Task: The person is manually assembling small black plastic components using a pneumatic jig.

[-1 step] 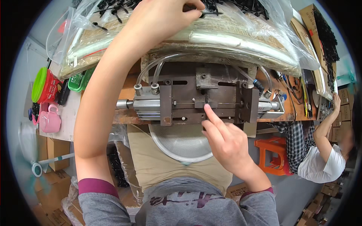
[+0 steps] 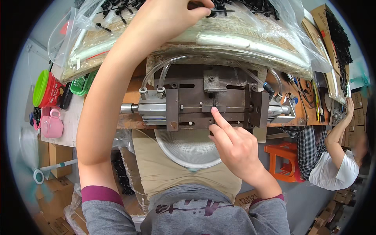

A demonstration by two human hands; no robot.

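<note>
My left hand (image 2: pixel 178 15) reaches over a plastic-covered board at the top, partly cut off by the picture's edge. Its thumb and forefinger come together beside a small black plastic piece (image 2: pixel 224 10); whether they grip it is unclear. My right hand (image 2: pixel 237 147) is at a dark metal clamping fixture (image 2: pixel 192 117), with its index finger stretched out and the other fingers bent. That fingertip rests at the small central block of the fixture, against a thin dark part (image 2: pixel 214 102) standing there. Nothing shows inside the right hand.
Air cylinders (image 2: pixel 152 107) with clear hoses flank the fixture. A white mesh basket (image 2: pixel 188 147) sits below it, over my lap. Several black pieces (image 2: pixel 119 13) lie on the board. To the left are a pink cup (image 2: pixel 52 124) and a red tub (image 2: pixel 53 92); to the right, an orange stool (image 2: pixel 284 158) and another person (image 2: pixel 335 168).
My left hand has shifted slightly upward, showing more of the black piece near its thumb. My right index finger stays at the central block, with barely any movement.
</note>
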